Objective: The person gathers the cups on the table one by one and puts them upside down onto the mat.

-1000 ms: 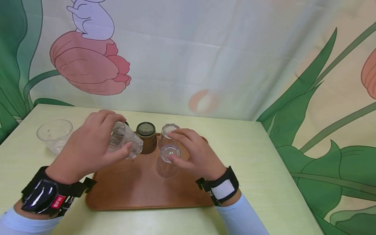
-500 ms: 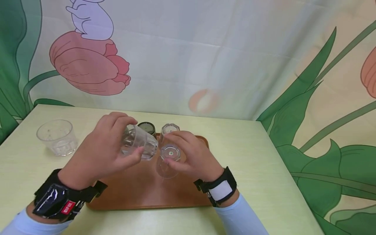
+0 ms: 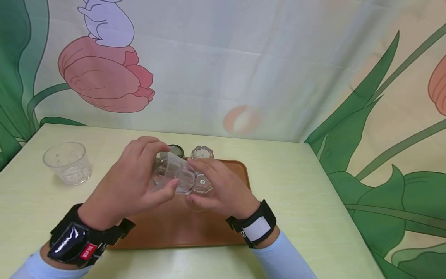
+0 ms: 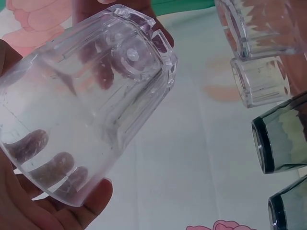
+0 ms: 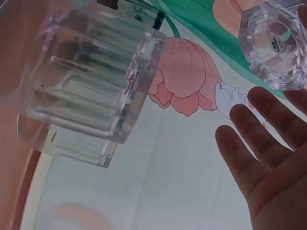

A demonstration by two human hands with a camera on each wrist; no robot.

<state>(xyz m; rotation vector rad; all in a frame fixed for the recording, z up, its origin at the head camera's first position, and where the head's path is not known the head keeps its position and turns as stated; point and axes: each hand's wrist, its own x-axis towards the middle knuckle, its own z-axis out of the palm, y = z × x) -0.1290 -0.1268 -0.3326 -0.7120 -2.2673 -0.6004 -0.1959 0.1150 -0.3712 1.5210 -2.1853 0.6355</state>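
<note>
My left hand [image 3: 130, 182] grips a clear plastic cup [image 3: 177, 172] by its wide end. The cup is tipped on its side above the tray, its faceted base toward my right hand [image 3: 224, 186]. In the right wrist view, that hand's fingers [image 5: 259, 148] are straight, close to the base of the held cup [image 5: 276, 45]. Whether they touch it cannot be told. Just below, a clear cup [image 3: 203, 183] stands upside down on the brown tray [image 3: 181, 232]. Behind it is another upside-down clear cup [image 3: 202, 152], partly hidden by my right hand.
A dark tinted cup [image 3: 177, 150] stands upside down at the tray's back; the left wrist view shows a second dark cup [image 4: 288, 206]. At the table's left stands an upright clear cup [image 3: 67, 162]. A printed curtain [image 3: 195, 77] hangs behind the table [image 3: 289, 186].
My left hand has carried the tipped clear cup rightward, from near the dark cups to my right hand. My right hand has shifted slightly left, off the upside-down cup toward the held one.
</note>
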